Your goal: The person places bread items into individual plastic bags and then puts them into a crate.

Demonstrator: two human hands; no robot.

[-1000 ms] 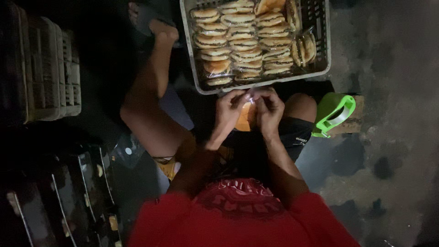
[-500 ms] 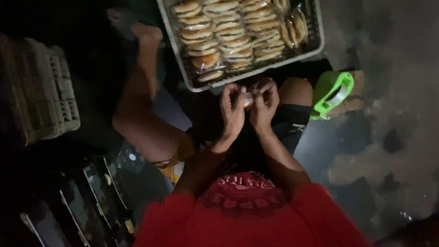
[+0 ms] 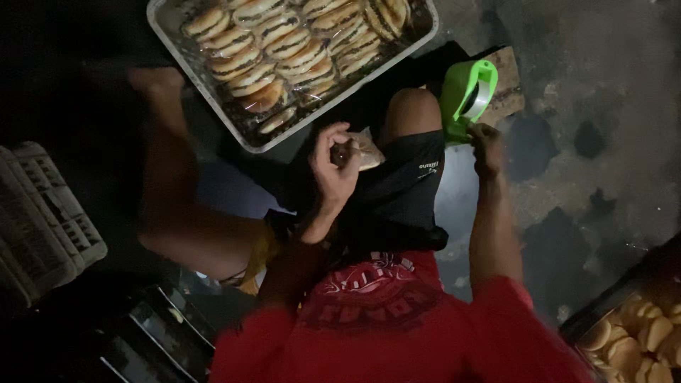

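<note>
The stained concrete floor (image 3: 603, 92) is carrying a metal tray (image 3: 186, 60) of filled buns, a green tape dispenser (image 3: 464, 91) on a wooden block (image 3: 508, 89), and a white crate (image 3: 42, 213).

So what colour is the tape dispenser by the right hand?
Bright green tape dispenser, seen in the head view.

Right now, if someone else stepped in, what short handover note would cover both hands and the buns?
Left hand: holds a bagged bun by the bag's neck, above the lap.
Right hand: at the green tape dispenser beside the knee, touching it.
Tray ahead: rows of wrapped filled buns.
Second tray at lower right: plain buns.
Done: bun is in its bag. Left: whether the bag is sealed cannot be told.
</note>
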